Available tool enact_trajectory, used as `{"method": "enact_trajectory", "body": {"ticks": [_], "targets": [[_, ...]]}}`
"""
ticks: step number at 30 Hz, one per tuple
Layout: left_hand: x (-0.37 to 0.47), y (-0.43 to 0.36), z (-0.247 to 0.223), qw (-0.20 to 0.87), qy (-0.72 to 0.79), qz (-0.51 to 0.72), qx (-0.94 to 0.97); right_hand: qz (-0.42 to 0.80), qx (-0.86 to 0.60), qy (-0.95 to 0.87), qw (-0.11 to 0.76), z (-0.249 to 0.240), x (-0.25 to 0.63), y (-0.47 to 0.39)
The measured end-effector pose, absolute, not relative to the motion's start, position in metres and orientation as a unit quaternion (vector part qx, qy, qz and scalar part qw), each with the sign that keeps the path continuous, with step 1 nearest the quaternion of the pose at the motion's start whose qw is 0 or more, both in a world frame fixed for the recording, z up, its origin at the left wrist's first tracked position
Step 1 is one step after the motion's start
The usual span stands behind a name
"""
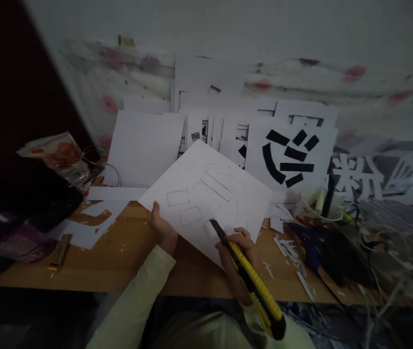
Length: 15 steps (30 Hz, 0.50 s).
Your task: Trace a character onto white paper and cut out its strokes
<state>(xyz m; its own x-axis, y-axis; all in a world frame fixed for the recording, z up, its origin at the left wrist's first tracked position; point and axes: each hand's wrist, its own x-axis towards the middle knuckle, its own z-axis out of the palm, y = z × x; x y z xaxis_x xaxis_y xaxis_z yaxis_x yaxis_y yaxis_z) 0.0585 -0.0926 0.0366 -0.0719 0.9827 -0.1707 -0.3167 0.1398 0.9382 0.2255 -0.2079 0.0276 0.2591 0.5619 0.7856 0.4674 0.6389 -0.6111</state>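
Observation:
A white sheet (224, 198), stiff like foam board or card, is tilted up in front of me with a corner pointing away. Pencil outlines of rectangles and longer strips are drawn across it. My left hand (162, 230) grips its left edge, thumb on top and the other fingers hidden underneath. In my right hand (240, 249) is a yellow and black utility knife (255, 281), its dark blade out and pointing at the sheet's lower middle. That hand is also at the sheet's near right edge; whether it pinches the sheet I cannot tell.
White boards (144, 145) lean against the wall, one panel (291, 160) with black cut-out shapes. Right of it are white cut-out characters (357, 177), a tub (317, 208) of tools, a blue glue gun (310, 245), scraps and cables. Left lies a cut board (90, 225) on the wooden table (119, 271).

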Motion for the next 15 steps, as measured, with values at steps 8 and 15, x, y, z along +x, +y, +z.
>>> {"method": "enact_trajectory", "body": {"ticks": [8,15], "targets": [[0.086,-0.049,0.03,0.461,0.517,0.657,0.297,0.061,-0.501,-0.547,0.668,0.028,0.194,-0.136],[0.052,-0.048,0.007,0.469,0.502,0.649,0.329,-0.039,-0.442,-0.63,0.638,0.013,0.192,-0.098]]}}
